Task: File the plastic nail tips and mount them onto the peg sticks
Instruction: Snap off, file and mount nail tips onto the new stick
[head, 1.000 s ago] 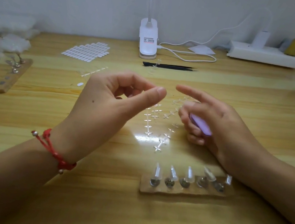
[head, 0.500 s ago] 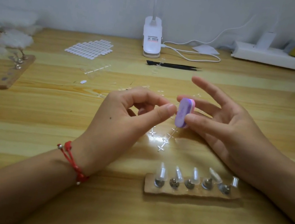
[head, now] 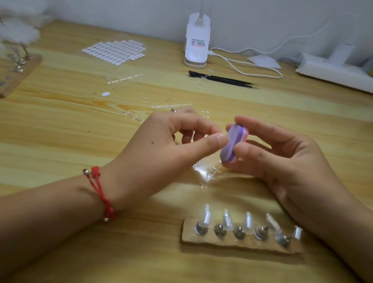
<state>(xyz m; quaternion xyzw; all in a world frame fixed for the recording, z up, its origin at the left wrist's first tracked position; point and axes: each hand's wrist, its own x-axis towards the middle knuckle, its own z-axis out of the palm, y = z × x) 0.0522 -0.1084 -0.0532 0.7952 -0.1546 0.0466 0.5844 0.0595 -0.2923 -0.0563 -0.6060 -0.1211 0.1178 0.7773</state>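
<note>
Left hand grip is pinched thumb to forefinger against the purple file block, likely on a clear nail tip too small to see; right hand pinches the block. The tip looks light, springy and slippery, so hold its side edges. Peg sticks stand near on the surface
</note>
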